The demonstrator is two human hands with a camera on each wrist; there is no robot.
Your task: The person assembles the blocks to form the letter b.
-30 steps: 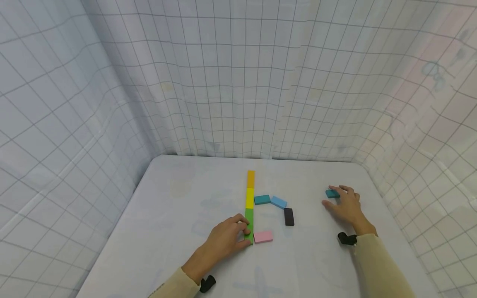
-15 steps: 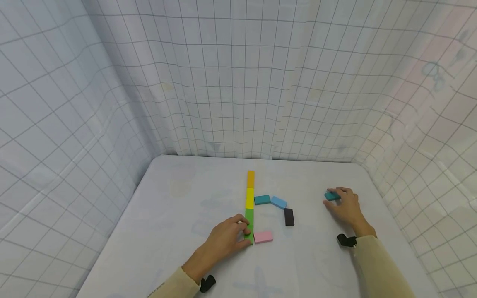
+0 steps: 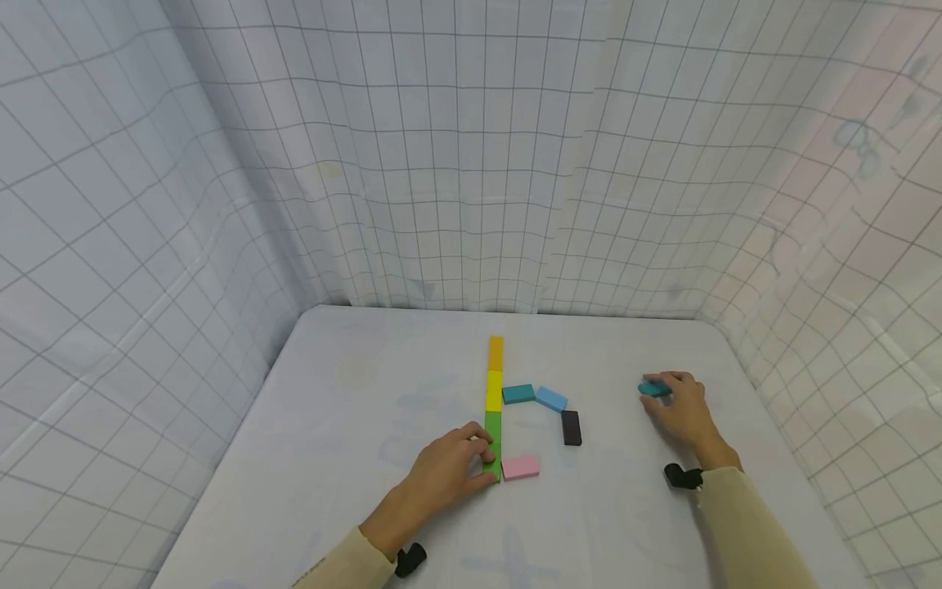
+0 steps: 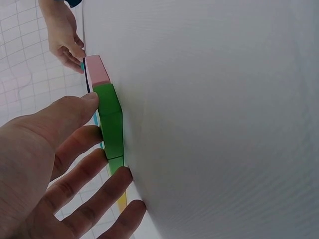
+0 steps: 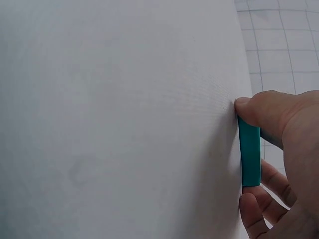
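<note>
Two green blocks (image 3: 492, 429) lie end to end at the near end of a straight row, with a yellow block (image 3: 494, 391) and an orange block (image 3: 496, 353) beyond them. My left hand (image 3: 449, 465) holds the nearer green block (image 4: 110, 119), its thumb at the near end and its fingers along the side. At the right, my right hand (image 3: 683, 409) grips a loose teal block (image 5: 250, 154) between thumb and fingers, low against the table. A pink block (image 3: 520, 468) lies right beside the near end of the row.
A second teal block (image 3: 518, 394) extends right from the row beside the yellow block. A light blue block (image 3: 551, 399) slants off its end, and a black block (image 3: 571, 428) lies below that. Gridded white curtains (image 3: 471, 164) surround the white table (image 3: 353, 393).
My right hand has shifted slightly left and nearer, and the teal block in it has turned, its outer end swinging toward me. The left hand and the row have stayed still.
</note>
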